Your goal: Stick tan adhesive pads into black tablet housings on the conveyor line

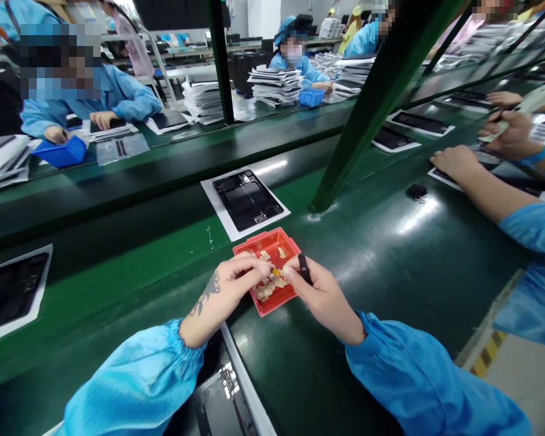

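Observation:
Above a red tray [266, 310], my left hand [236, 278] and my right hand [315, 284] meet with their fingertips pinched. Between them is a small yellow piece [276, 272], which both hands appear to grip. A black band circles a finger of my right hand. Pale torn scraps [266, 289] lie inside the tray under my fingers. Behind the tray, a black device panel [247, 200] rests on a white sheet [231, 227]. Another device panel [222, 402] lies partly beneath my left sleeve.
A green post [358, 115] rises from the bench behind my right hand. A co-worker's hand [456, 163] and sleeves are at the right. Another panel [13, 290] lies far left. People sit across the bench beside paper stacks [276, 88].

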A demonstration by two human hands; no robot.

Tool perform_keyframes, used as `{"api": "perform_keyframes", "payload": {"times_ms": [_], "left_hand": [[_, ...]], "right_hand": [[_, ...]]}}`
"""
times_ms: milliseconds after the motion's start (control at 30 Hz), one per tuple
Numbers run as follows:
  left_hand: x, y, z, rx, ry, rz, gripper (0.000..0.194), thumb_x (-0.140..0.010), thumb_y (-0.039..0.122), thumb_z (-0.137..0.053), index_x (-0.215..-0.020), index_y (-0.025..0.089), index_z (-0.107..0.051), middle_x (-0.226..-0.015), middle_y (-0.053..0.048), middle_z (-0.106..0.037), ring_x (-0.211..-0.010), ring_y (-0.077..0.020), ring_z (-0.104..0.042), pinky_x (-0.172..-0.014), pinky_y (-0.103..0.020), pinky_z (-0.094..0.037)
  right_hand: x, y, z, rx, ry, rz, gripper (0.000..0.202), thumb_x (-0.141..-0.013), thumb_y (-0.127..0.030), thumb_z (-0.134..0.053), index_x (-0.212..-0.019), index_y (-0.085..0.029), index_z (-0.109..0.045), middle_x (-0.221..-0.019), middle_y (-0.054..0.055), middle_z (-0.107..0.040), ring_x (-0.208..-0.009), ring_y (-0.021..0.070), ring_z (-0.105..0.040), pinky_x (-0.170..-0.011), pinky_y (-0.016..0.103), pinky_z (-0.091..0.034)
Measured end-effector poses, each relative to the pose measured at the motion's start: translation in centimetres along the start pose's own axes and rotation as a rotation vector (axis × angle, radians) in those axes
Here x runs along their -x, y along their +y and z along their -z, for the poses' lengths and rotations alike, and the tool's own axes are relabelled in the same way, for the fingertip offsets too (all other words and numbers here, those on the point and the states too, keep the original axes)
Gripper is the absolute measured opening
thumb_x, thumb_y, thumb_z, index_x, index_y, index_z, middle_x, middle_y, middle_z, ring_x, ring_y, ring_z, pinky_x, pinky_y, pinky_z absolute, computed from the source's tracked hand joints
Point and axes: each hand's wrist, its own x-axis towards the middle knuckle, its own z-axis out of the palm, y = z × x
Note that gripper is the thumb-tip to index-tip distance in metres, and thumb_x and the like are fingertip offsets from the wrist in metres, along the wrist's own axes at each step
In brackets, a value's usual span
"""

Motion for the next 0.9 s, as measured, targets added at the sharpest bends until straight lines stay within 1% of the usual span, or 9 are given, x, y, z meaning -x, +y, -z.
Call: {"api": "perform_keyframes", "payload": {"times_ms": [100,200,300,433,500,633,767,833,900], "left_hand": [[0.5,0.6,-0.2,0.193,-0.026,0.089,0.018,-0.078,0.033,-0.068,-0.077,0.016,-0.067,-0.082,-0.003,-0.063,-0.078,-0.0155,-0.058,-0.075,-0.026,-0.045],[0.8,0.7,-0.4,0.238,-0.003,0.096,0.016,-0.077,0.03,-0.07,-0.073,0.015,-0.065,-0.076,-0.001,-0.063,-0.072,-0.0126,-0.057,-0.072,-0.023,-0.045],[0.8,0.4,-0.4,0.201,0.023,0.077,0.012,-0.079,0.028,-0.068,-0.078,0.017,-0.067,-0.079,-0.001,-0.064,-0.075,-0.0128,-0.058,-0.073,-0.023,-0.046],[0.8,0.1,-0.3,0.05,0.051,-0.009,0.012,-0.08,0.028,-0.066,-0.083,0.018,-0.072,-0.089,-0.004,-0.065,-0.085,-0.0164,-0.06,-0.079,-0.025,-0.047],[0.8,0.0,-0.3,-0.013,0.054,-0.063,0.013,-0.081,0.028,-0.065,-0.083,0.018,-0.073,-0.088,-0.005,-0.065,-0.085,-0.0173,-0.06,-0.078,-0.026,-0.047],[0.9,0.0,-0.2,-0.089,0.032,-0.118,0.013,-0.082,0.027,-0.064,-0.082,0.019,-0.074,-0.086,-0.005,-0.065,-0.083,-0.0174,-0.061,-0.078,-0.027,-0.047],[1.0,0.0,-0.1,-0.093,0.021,-0.115,0.013,-0.082,0.027,-0.063,-0.084,0.019,-0.073,-0.087,-0.005,-0.065,-0.084,-0.0172,-0.06,-0.079,-0.026,-0.047],[1.1,0.1,-0.1,-0.06,-0.002,-0.088,0.014,-0.082,0.027,-0.063,-0.083,0.018,-0.073,-0.087,-0.006,-0.064,-0.083,-0.0173,-0.06,-0.078,-0.027,-0.046],[1.2,0.3,-0.1,-0.011,-0.033,-0.043,0.014,-0.082,0.026,-0.063,-0.08,0.016,-0.072,-0.084,-0.006,-0.064,-0.081,-0.0172,-0.059,-0.077,-0.027,-0.046]], "right_hand": [[-0.1,0.0,-0.1,0.021,-0.007,0.031,0.02,-0.091,-0.033,-0.053,-0.078,-0.018,-0.053,-0.077,0.001,-0.056,-0.071,0.013,-0.051,-0.065,0.024,-0.042],[-0.1,0.1,-0.1,0.088,0.035,0.048,0.02,-0.089,-0.033,-0.056,-0.076,-0.018,-0.056,-0.077,0.001,-0.058,-0.072,0.0144,-0.054,-0.066,0.025,-0.044],[0.1,0.3,-0.1,0.174,0.085,0.075,0.018,-0.087,-0.031,-0.059,-0.076,-0.018,-0.06,-0.076,0.002,-0.06,-0.071,0.0152,-0.056,-0.067,0.027,-0.045],[0.4,0.6,-0.1,0.184,0.058,0.153,0.013,-0.088,-0.029,-0.059,-0.085,-0.02,-0.067,-0.085,0.003,-0.066,-0.079,0.0174,-0.061,-0.072,0.029,-0.048],[0.5,0.6,-0.2,0.164,0.046,0.19,0.013,-0.088,-0.029,-0.059,-0.087,-0.02,-0.068,-0.088,0.004,-0.067,-0.082,0.0179,-0.062,-0.074,0.029,-0.05],[0.3,0.3,-0.1,0.133,-0.016,0.138,0.02,-0.09,-0.032,-0.056,-0.081,-0.018,-0.068,-0.081,0.004,-0.066,-0.075,0.0167,-0.061,-0.07,0.029,-0.049],[0.1,0.1,0.1,0.145,-0.048,0.088,0.027,-0.091,-0.033,-0.053,-0.073,-0.016,-0.065,-0.071,0.003,-0.061,-0.067,0.0153,-0.056,-0.063,0.027,-0.046],[0.1,0.3,0.1,0.169,-0.049,0.122,0.026,-0.091,-0.031,-0.053,-0.072,-0.016,-0.064,-0.07,0.002,-0.061,-0.065,0.0146,-0.055,-0.061,0.027,-0.045],[0.2,0.5,0.0,0.2,-0.038,0.2,0.02,-0.09,-0.026,-0.053,-0.075,-0.017,-0.063,-0.073,0.002,-0.061,-0.066,0.0139,-0.055,-0.062,0.026,-0.044]]}}
